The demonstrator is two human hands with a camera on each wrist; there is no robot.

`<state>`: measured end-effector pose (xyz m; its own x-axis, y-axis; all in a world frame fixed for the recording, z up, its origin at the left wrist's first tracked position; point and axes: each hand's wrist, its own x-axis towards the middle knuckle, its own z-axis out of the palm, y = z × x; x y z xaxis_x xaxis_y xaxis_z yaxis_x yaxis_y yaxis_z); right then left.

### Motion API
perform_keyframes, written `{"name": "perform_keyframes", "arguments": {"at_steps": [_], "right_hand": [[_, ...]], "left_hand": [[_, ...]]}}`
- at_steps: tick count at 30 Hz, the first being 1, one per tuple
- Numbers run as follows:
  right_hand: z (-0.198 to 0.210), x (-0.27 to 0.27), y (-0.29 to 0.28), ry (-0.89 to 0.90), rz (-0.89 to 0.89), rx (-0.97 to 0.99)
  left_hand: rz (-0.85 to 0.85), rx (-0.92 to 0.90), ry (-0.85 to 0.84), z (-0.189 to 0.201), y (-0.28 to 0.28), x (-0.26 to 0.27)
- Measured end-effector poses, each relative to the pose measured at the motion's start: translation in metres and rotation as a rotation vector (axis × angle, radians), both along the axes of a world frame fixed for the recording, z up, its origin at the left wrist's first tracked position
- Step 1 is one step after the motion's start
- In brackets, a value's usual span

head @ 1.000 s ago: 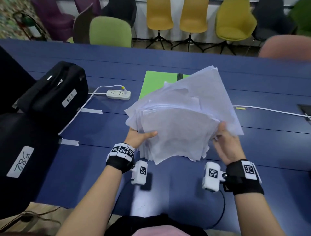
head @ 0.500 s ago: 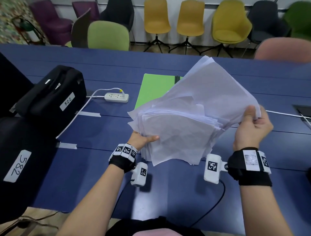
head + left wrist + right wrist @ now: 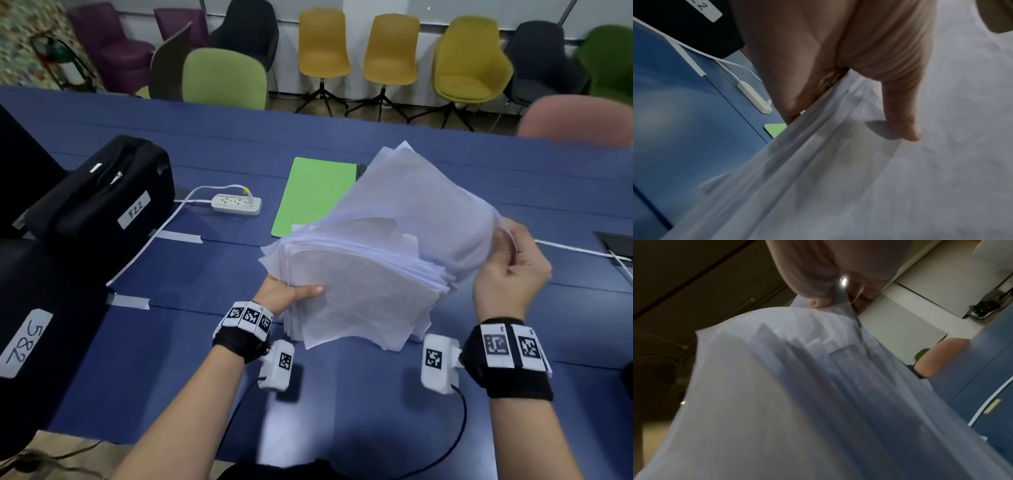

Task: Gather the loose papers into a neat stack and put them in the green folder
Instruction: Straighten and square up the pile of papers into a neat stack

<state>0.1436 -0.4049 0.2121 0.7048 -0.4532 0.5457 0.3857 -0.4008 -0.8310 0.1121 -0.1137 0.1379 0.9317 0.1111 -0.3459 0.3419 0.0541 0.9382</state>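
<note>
Both hands hold an untidy bundle of white papers (image 3: 383, 260) tilted up above the blue table (image 3: 137, 359). My left hand (image 3: 291, 294) grips the bundle's lower left edge, thumb on top and fingers hidden beneath; in the left wrist view the thumb presses the papers (image 3: 900, 162). My right hand (image 3: 513, 267) pinches the raised right edge, and the right wrist view shows the thumb and fingers clamped on the fanned papers (image 3: 777, 386). The green folder (image 3: 315, 192) lies flat on the table behind the bundle, partly hidden by it; a corner of the folder (image 3: 775, 129) shows in the left wrist view.
A black bag labelled 522 (image 3: 102, 195) and a second black case labelled 582 (image 3: 27, 325) sit at the left. A white power strip (image 3: 236, 204) with its cable lies left of the folder. A white cable (image 3: 582, 251) runs at the right. Chairs line the far side.
My right hand has shifted from under the bundle's lower right up to its right edge and lifted it, tilting the papers steeper. My left hand keeps its grip in place.
</note>
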Motion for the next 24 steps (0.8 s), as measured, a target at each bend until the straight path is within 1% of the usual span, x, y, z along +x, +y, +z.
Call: {"name": "perform_keyframes", "arguments": {"at_steps": [3,5,7,9,10,12,15,17,19,22,24], "right_hand": [[-0.003,0.001,-0.014,0.003,-0.052,-0.027],[-0.006,0.002,-0.015,0.065,-0.013,-0.079],[-0.007,0.003,-0.009,0.173,0.116,-0.173],[-0.006,0.002,-0.003,0.289,0.335,-0.243],[-0.007,0.001,-0.003,0.344,0.435,-0.243],[-0.009,0.000,-0.005,0.411,0.528,-0.190],[-0.018,-0.006,-0.013,0.382,0.628,-0.055],[-0.030,-0.012,-0.015,0.384,0.679,-0.034],[-0.044,-0.016,-0.015,0.434,0.702,-0.006],[-0.056,-0.018,-0.013,0.506,0.713,0.089],[-0.062,-0.014,-0.014,0.555,0.699,0.098]], "left_hand": [[0.014,-0.008,-0.008,-0.001,0.002,0.005],[0.013,-0.015,-0.022,0.000,0.002,0.010],[0.001,-0.018,-0.047,0.003,-0.001,0.013],[0.010,-0.023,-0.083,0.004,-0.005,0.017],[0.023,-0.016,-0.096,0.004,-0.007,0.018],[0.065,-0.003,-0.108,0.006,-0.009,0.019],[0.128,0.010,-0.118,0.004,-0.010,0.020],[0.138,0.027,-0.127,0.002,-0.011,0.021],[0.133,0.053,-0.125,0.000,-0.013,0.023],[0.101,0.095,-0.120,-0.002,-0.008,0.020],[0.066,0.110,-0.095,-0.003,-0.004,0.019]]}}
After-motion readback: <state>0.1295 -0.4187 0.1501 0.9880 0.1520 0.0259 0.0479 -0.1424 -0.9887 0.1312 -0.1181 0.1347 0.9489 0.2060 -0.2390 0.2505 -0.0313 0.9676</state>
